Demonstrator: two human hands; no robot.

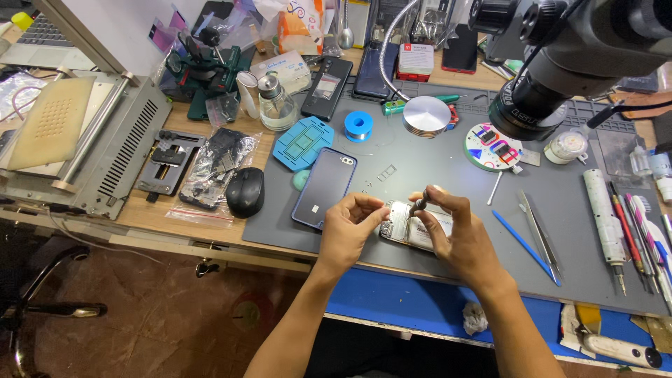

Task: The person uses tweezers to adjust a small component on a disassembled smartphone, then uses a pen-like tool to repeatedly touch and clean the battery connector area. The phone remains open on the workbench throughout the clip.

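One opened phone point(404, 225), back removed w/ innards showing, is seen flat on the grey work mat point(448, 175), near the mat's front edge, between the 2 hands. The left hand point(348, 229) is set at the phone's left end; its fingers point(369, 204) are curled narrow, tips pinched close over the phone's edge. Whether something tiny is pinched there can't be told. The right hand point(458, 234) is laid over the phone's right part; its fingers are closed round 1 small screwdriver point(418, 204), held approx. upright w/ tip down on the phone.

Just left of the left hand 1 dark blue back cover point(324, 187) is laid flat on the mat. Above it: 1 light-blue jig plate point(302, 143), 1 blue solder spool point(358, 126), 1 round metal disc point(426, 116). A microscope head point(553, 70) is hung over the mat's right part, w/ 1 round colourful parts tray point(492, 147) beneath it.

To the right of the right hand 1 blue pry stick point(523, 245) and 1 pr. of tweezers point(537, 234) are laid side by side, well apart from the phone. Further right, several pen-like tools are lined up; exact no. can't be told.

Off the mat, on the wooden table point(150, 213): 1 black mouse point(246, 192), 1 clear bag of parts point(218, 168), 1 glass bottle point(276, 105). Two more dark phones point(327, 87) are laid at the mat's back edge.
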